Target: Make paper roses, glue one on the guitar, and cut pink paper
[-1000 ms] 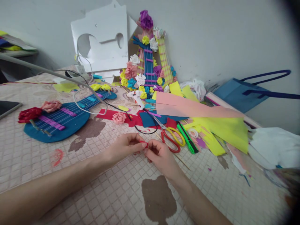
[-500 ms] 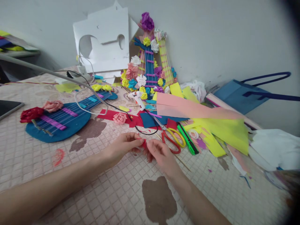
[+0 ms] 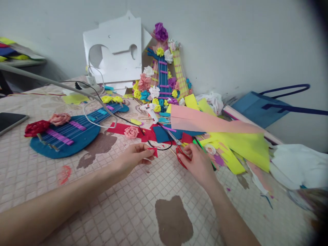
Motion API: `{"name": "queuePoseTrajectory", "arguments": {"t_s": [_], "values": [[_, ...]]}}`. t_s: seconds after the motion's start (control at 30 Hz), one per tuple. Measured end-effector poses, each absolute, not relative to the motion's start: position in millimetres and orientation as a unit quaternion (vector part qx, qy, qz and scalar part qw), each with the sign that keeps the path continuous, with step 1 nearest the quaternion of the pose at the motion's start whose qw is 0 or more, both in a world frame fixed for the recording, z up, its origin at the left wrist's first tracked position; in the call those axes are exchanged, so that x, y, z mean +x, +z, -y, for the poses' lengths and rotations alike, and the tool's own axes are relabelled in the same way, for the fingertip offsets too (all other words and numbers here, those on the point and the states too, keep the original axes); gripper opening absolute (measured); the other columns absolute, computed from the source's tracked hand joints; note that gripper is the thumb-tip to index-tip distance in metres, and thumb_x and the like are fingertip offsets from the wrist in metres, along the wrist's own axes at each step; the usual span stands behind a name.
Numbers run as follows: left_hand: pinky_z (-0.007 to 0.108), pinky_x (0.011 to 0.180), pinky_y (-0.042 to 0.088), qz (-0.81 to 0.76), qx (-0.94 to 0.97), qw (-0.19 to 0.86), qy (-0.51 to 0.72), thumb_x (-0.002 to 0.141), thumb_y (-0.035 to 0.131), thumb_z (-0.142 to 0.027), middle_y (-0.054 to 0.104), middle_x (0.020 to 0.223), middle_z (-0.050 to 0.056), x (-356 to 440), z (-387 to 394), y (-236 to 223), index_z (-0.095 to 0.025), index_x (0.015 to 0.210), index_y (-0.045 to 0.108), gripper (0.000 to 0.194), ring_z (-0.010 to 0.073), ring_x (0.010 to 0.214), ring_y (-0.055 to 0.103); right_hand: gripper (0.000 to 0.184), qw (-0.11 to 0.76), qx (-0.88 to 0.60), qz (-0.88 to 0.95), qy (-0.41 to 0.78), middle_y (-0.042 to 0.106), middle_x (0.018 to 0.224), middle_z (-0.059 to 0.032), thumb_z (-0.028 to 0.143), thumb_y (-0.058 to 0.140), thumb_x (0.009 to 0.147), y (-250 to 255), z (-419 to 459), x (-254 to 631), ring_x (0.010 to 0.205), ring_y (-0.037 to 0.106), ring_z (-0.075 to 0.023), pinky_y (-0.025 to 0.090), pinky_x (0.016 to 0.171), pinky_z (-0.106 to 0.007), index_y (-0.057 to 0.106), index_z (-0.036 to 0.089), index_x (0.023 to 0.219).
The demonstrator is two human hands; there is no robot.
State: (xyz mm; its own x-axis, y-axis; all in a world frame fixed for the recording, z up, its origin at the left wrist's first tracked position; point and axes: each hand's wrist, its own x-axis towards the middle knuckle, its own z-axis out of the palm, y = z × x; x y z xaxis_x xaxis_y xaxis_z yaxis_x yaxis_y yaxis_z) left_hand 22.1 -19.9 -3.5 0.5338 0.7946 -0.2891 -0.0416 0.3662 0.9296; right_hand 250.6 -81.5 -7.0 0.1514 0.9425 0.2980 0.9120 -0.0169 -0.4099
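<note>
My left hand (image 3: 133, 158) pinches a small red felt piece (image 3: 153, 152) just above the patterned table cover (image 3: 123, 205). My right hand (image 3: 198, 160) lies on the handles of the red and yellow scissors (image 3: 179, 147), fingers curled over them; whether it grips them is hard to tell. The scissors' blades point up and left toward a blue felt sheet (image 3: 164, 133). A green utility knife (image 3: 200, 145) is partly hidden under my right hand.
A blue felt guitar (image 3: 71, 133) with red and pink flowers lies at left. A white glue gun (image 3: 151, 112), pink flower (image 3: 131, 132), pink and yellow sheets (image 3: 230, 136), decorated guitars against the wall (image 3: 161, 75), a blue bag (image 3: 258, 102), and a tablet (image 3: 10, 120) surround the work spot.
My right hand let go of the red piece and moved right onto the scissors' handles. My left hand stayed put, holding the red piece alone.
</note>
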Motion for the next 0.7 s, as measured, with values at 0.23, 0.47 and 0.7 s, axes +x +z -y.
{"name": "queuePoseTrajectory", "arguments": {"t_s": [0.23, 0.47, 0.7], "values": [[0.025, 0.07, 0.046, -0.379, 0.477, 0.736, 0.295, 0.073, 0.07, -0.037, 0.065, 0.077, 0.002, 21.0, 17.3, -5.6, -0.015, 0.073, 0.058, 0.025, 0.0114, 0.072, 0.058, 0.027, 0.118, -0.745, 0.649, -0.1, 0.058, 0.091, -0.0126, 0.039, 0.06, 0.08, -26.9, 72.1, 276.8, 0.089, 0.056, -0.0307, 0.045, 0.075, -0.039, 0.047, 0.017, 0.09], [0.025, 0.069, 0.046, -0.378, 0.465, 0.74, 0.306, 0.071, 0.072, -0.037, 0.065, 0.077, 0.003, 19.6, 15.5, -4.1, -0.015, 0.072, 0.057, 0.027, 0.0115, 0.072, 0.057, 0.031, 0.103, -0.75, 0.65, -0.065, 0.06, 0.093, -0.0135, 0.044, 0.054, 0.084, -33.0, 68.4, 282.1, 0.092, 0.058, -0.03, 0.045, 0.078, -0.038, 0.05, 0.016, 0.094], [0.027, 0.07, 0.047, -0.387, 0.455, 0.736, 0.32, 0.068, 0.074, -0.038, 0.064, 0.077, 0.004, 20.2, 16.6, 1.6, -0.014, 0.07, 0.057, 0.029, 0.0133, 0.074, 0.058, 0.026, 0.098, -0.747, 0.653, -0.074, 0.061, 0.094, -0.0153, 0.04, 0.05, 0.087, -30.8, 70.9, 278.5, 0.092, 0.058, -0.0304, 0.045, 0.078, -0.039, 0.052, 0.014, 0.093]]}}
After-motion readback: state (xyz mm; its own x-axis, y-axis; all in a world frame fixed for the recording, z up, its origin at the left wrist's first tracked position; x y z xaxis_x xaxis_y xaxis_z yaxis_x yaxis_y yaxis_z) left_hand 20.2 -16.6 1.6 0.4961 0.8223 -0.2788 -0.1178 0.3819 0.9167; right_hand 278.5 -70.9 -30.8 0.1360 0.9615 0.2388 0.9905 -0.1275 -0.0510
